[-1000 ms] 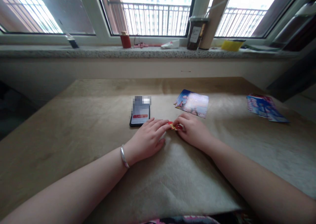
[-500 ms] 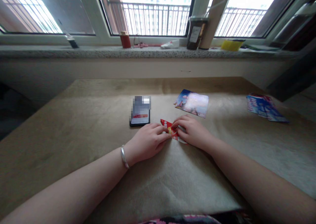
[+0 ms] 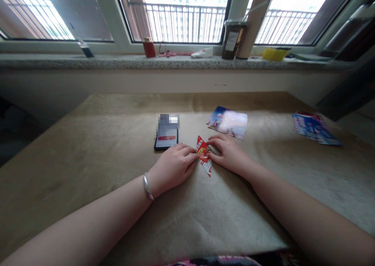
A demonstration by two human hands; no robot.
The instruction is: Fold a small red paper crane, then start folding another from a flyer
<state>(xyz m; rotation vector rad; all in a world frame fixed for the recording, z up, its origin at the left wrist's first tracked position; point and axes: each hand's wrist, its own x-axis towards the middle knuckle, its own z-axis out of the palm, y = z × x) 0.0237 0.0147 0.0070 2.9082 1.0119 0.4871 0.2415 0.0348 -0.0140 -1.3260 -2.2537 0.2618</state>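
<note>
Two hands [image 3: 177,164] rest on a tabletop [image 3: 117,129] below windows [image 3: 181,20].

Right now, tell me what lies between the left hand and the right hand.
In the head view, a small red-and-white printed paper lies between the left hand and the right hand, with both touching it.

Touching a folded red paper [image 3: 203,152] with left hand [image 3: 177,162] and right hand [image 3: 230,152], with a phone [image 3: 166,141] toward the tabletop [image 3: 88,145]'s far edge, blue cards [image 3: 311,127] near its right edge.
</note>
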